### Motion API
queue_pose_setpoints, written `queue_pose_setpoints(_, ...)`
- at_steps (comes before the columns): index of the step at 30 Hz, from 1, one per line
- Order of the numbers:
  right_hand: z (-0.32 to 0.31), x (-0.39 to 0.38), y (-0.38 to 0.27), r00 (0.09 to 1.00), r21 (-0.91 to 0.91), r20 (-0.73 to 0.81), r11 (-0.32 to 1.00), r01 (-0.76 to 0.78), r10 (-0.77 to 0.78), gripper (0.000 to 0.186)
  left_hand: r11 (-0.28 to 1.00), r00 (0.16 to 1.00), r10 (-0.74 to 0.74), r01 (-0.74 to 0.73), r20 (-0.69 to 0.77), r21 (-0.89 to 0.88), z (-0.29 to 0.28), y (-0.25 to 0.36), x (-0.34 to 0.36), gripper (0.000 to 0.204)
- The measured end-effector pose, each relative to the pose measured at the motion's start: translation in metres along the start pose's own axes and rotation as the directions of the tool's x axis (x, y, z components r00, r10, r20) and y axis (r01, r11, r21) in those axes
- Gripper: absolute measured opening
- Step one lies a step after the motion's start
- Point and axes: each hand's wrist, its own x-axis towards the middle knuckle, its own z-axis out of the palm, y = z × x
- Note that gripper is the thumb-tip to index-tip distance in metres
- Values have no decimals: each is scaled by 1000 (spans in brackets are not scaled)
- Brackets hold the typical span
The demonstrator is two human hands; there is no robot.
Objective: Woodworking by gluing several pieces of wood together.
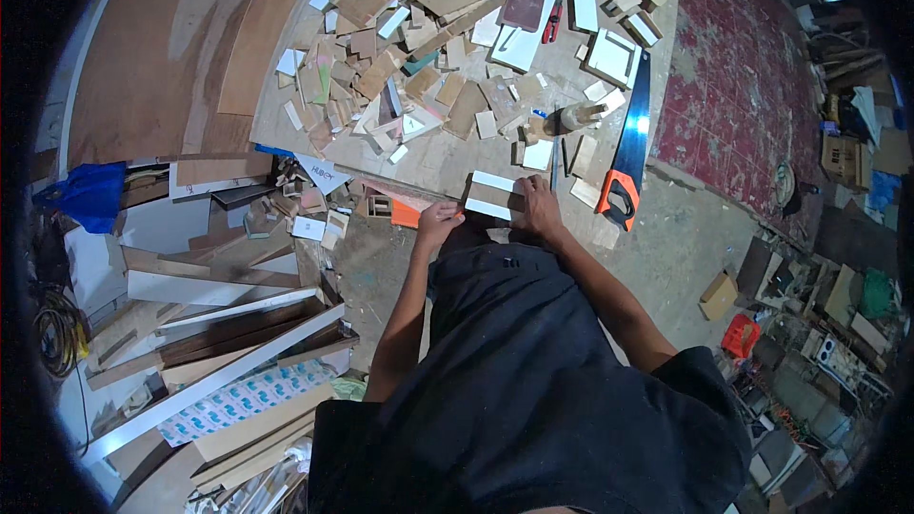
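A small brown board (487, 194) with two white strips lies at the near edge of the worktable. My right hand (541, 205) grips its right end with curled fingers. My left hand (440, 221) is closed by its lower left corner, fingertips around a small reddish item too small to name. Just right of my right hand are a thin rod (554, 167), wood offcuts (585, 157) and a handsaw (628, 148) with an orange-and-black handle. A pale bottle-like object (578, 117) stands behind them.
The worktable (286, 138) holds many scrap pieces (419, 29) and red pliers (552, 19). A large red panel (724, 105) is at the right. Stacked boards (219, 305) and a coiled hose (59, 343) fill the left floor; clutter and a red container (740, 334) lie lower right.
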Motion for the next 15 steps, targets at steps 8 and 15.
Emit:
queue_pose_setpoints(8,18,15,2,966,-115,-207,976,-183,157,91,999,999,38,-38,20,-3,-5,23,-2,36)
queue_pose_setpoints(15,11,14,0,946,53,-196,966,-252,258,88,943,982,175,-187,67,276,-4,52,28,51)
